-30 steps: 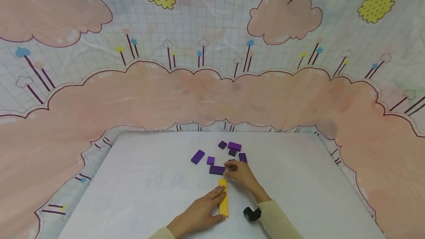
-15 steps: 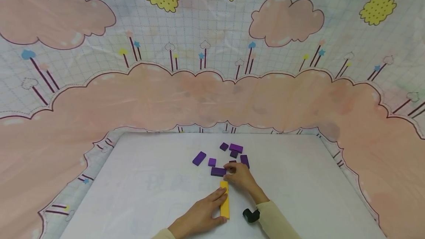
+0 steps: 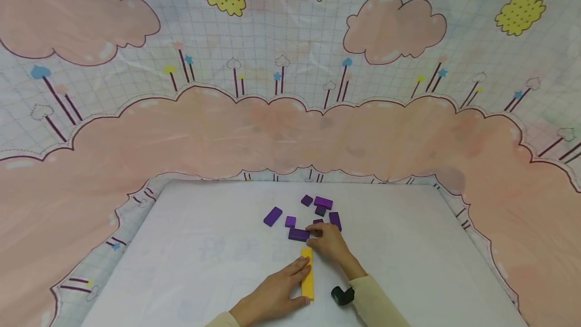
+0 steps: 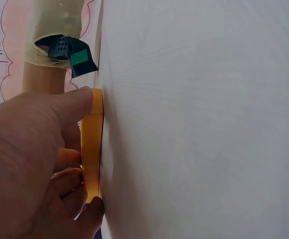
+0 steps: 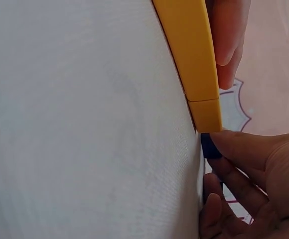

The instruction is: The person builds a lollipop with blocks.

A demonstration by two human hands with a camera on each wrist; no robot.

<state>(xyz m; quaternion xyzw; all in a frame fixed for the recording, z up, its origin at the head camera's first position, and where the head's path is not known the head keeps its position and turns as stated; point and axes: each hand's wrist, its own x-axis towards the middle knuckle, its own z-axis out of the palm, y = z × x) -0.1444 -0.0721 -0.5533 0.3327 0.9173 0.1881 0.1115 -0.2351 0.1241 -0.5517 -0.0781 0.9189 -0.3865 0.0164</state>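
A row of yellow blocks (image 3: 307, 286) lies end to end on the white table, seams showing in both wrist views. My left hand (image 3: 274, 291) holds it, thumb at the near end and fingertips on its top and side. Beyond its far end lies a purple rectangular block (image 3: 298, 235), crosswise. My right hand (image 3: 333, 245) pinches that block's right end between thumb and forefinger. In the right wrist view the pinched block (image 5: 210, 145) looks dark blue, close against the last yellow block (image 5: 205, 115). A small dark block (image 3: 317, 221) is partly hidden behind my right hand.
Several purple blocks lie farther back: an oblong (image 3: 273, 216), a small cube (image 3: 290, 222), a dark cube (image 3: 306, 200), an oblong (image 3: 323, 203) touching a dark cube (image 3: 320, 211), and another oblong (image 3: 335, 220). A black wrist device (image 3: 342, 295) sits at my right sleeve.
Both hands keep their places on the yellow row and the purple block. The whole head view has shifted slightly; the blocks look unmoved on the table.
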